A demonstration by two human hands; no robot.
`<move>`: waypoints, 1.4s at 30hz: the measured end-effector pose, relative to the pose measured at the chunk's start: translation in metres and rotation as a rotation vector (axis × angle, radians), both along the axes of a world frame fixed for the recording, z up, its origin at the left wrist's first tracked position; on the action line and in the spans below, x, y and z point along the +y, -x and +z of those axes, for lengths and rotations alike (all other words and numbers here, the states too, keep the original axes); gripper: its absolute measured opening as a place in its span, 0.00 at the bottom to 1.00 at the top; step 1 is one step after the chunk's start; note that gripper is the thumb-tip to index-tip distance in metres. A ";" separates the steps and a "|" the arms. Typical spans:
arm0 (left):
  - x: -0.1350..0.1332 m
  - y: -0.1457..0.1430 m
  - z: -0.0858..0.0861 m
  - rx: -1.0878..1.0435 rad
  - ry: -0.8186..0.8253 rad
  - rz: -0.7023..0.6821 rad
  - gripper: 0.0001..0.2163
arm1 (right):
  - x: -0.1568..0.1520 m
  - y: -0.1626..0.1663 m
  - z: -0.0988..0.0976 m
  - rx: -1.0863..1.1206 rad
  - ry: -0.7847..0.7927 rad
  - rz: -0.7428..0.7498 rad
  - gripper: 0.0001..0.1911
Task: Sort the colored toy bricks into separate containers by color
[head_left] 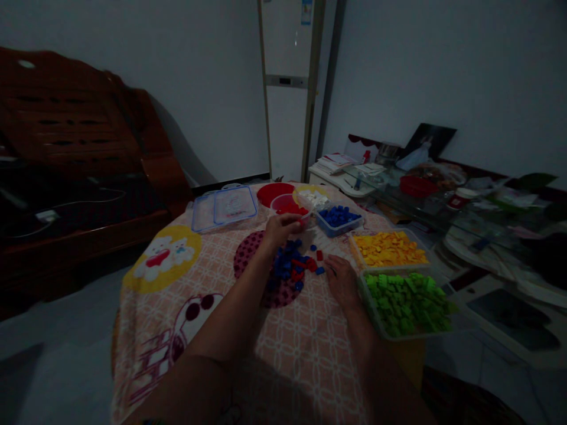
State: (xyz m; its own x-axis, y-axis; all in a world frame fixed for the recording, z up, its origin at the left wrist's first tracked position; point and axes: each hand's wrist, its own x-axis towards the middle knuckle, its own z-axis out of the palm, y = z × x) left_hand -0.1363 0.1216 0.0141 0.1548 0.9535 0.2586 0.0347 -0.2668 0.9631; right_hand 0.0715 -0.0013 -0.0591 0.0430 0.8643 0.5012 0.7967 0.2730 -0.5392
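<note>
A loose heap of blue and red bricks [292, 264] lies in the middle of a small table under a patterned cloth [186, 277]. My left hand [280, 228] reaches past the heap to the rim of a red round tub [290, 205], fingers curled; what they hold is hidden. My right hand [342, 280] rests at the right edge of the heap, fingers bent down on the cloth near a few red and blue bricks. Beside it stand a box of green bricks [407, 304] and a box of yellow bricks [388, 248].
A box of blue bricks [339, 217], a tub of white bricks [313, 198], a red lid [273, 192] and clear lids [225, 208] sit at the table's far side. A wooden bench [75, 159] stands left, a cluttered glass table [443, 195] right, a tall white unit [290, 88] behind.
</note>
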 end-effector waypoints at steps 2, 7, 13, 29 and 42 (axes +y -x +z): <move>0.003 0.006 0.002 -0.096 -0.015 0.093 0.26 | 0.000 0.000 0.000 -0.004 -0.003 0.000 0.14; 0.008 0.010 0.005 -0.178 -0.030 0.098 0.33 | 0.001 -0.001 -0.001 -0.006 -0.008 0.006 0.13; 0.006 0.010 0.006 -0.053 -0.097 -0.016 0.29 | 0.001 -0.001 -0.001 -0.015 0.002 0.000 0.14; -0.034 -0.030 0.005 0.875 -0.271 -0.565 0.10 | 0.001 -0.003 -0.001 -0.021 0.006 0.014 0.14; -0.040 -0.036 0.007 0.851 -0.294 -0.530 0.08 | -0.002 0.006 0.010 -0.011 0.037 0.106 0.11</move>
State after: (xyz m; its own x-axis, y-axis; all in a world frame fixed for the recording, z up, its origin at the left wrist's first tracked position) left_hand -0.1000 0.0816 0.0208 0.7748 0.6274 0.0785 0.4813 -0.6657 0.5702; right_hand 0.0659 -0.0037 -0.0486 -0.0552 0.8817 0.4685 0.7702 0.3362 -0.5420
